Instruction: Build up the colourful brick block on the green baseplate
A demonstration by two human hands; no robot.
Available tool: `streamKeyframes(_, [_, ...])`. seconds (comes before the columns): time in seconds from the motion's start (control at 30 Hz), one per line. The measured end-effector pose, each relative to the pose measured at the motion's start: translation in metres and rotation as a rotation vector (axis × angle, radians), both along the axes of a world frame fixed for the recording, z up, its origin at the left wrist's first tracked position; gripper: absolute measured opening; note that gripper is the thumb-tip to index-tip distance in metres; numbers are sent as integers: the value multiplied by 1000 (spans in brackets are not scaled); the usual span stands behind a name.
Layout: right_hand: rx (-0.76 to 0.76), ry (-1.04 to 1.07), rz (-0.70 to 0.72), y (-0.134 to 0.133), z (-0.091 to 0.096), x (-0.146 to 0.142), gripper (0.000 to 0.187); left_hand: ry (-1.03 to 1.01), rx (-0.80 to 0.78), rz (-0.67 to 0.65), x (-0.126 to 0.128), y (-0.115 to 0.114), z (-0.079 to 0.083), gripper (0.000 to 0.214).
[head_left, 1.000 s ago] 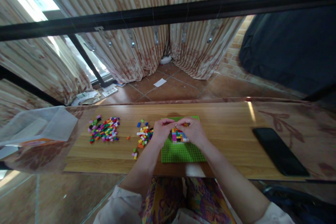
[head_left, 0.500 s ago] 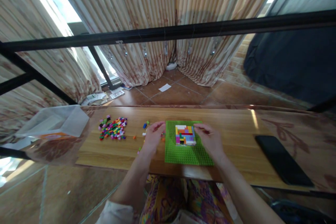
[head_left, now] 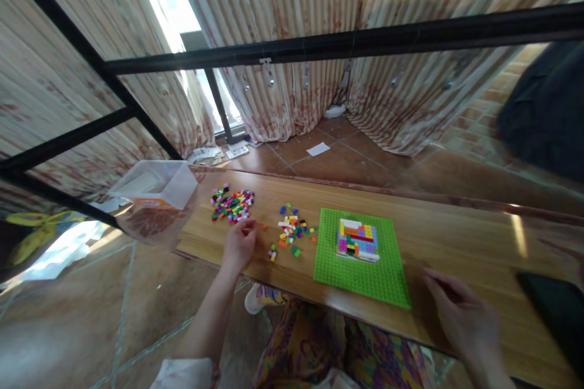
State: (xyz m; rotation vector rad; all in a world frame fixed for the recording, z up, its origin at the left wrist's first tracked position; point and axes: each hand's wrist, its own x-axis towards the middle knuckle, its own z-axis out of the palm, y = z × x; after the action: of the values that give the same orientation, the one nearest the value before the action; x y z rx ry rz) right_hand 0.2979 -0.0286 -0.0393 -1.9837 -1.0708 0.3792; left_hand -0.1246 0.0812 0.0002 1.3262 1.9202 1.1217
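Coloured bricks (head_left: 232,206) beside outstretched left hand (head_left: 239,244), fingers unclear, right hand (head_left: 462,315) flat, fingers spread

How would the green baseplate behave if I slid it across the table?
The green baseplate looks thin and flat, so probably light and slightly bendy. On the smooth table it would likely slide easily, carrying the brick block along.
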Motion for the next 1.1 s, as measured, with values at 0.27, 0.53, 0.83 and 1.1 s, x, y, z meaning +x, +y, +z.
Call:
streamKeyframes(0.27, [23,-184,95,2,-5,-10,35,603,-29,-145,23,4,-2,17])
streamKeyframes(0.53, [61,-268,132,5,-5,-12,37,597,45,-248,34,6,-3,23])
streamKeyframes(0.83, [119,-294,155,8,-6,-16,35,542,117,-342,47,14,7,14])
streamKeyframes(1.1, [191,16,180,4,47,-67,31,11,108,-534,84,-44,43,10])
